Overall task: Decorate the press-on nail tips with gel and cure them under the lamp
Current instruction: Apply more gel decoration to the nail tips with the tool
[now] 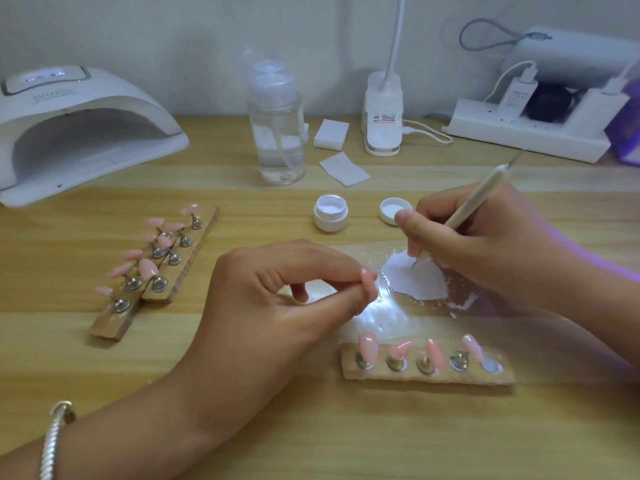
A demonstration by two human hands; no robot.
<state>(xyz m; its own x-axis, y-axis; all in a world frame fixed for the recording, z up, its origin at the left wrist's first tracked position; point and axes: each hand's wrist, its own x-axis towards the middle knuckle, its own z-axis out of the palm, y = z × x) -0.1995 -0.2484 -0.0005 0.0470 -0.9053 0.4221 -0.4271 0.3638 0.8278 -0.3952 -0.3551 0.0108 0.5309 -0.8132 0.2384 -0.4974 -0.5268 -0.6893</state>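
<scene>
A single nail tip (366,275) is pinched in the grip of the left hand (277,292), thumb and fingertips pressed together around it, raised just above the worktop (311,427); little of it shows between the fingers, so how it is seated cannot be told; the brush (474,206) is held pen-fashion in the grip of the right hand (485,237), fingers curled round the shaft, and its point is set into the white gel (415,282) smeared on a clear palette sheet (346,323); gel is judged to be getting loaded for the pinched tip; the open gel pot (330,214) and its lid (393,211) are seen just beyond the sheet; four pink tips are stood on metal pegs along the near holder (426,374), with one round seat at its right end left bare; two more holders (156,268) are laid side by side near the lamp (79,133); the tip is reckoned feather-light, thin and stiff yet springy, glossy and so slippery, easily flicked out of a hard pinch; it is best taken by its peg or side edges, with the top face kept untouched, since wet gel is smeared by any contact; a light, steady squeeze is called for, not force; the pegs are judged magnetic, so a tip can be seated back gently
</scene>
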